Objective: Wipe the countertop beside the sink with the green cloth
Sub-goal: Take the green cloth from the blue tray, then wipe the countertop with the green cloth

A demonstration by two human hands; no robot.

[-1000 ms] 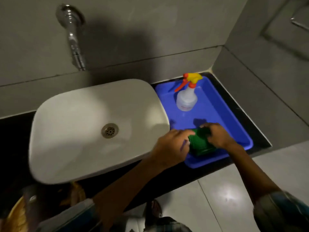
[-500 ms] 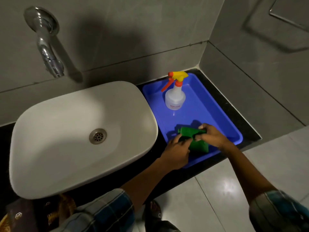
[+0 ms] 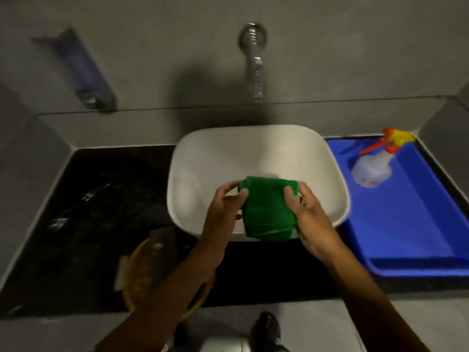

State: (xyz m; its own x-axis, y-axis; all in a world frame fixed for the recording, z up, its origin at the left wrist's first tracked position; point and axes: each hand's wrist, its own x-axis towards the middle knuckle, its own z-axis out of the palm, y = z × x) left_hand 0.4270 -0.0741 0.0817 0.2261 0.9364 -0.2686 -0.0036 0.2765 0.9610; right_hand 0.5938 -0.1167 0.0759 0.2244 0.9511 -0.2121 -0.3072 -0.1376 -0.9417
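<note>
The folded green cloth [image 3: 266,209] hangs in the air over the front of the white sink basin [image 3: 215,153]. My left hand [image 3: 223,212] grips its left edge and my right hand [image 3: 309,214] grips its right edge. The cloth hides the sink's drain. The black countertop [image 3: 101,212] stretches to the left of the sink, dark and glossy, with a few bright wet-looking glints on it. Both forearms reach up from the bottom of the view.
A blue tray [image 3: 406,224] with a clear spray bottle [image 3: 373,168] sits right of the sink. A chrome tap [image 3: 255,69] sticks out of the grey wall above. A yellowish object [image 3: 142,270] lies at the counter's front edge. A bluish wall fixture [image 3: 81,69] is upper left.
Both hands lifted the green cloth out of the blue tray and carried it left, over the sink. The view has swung left, showing the black countertop.
</note>
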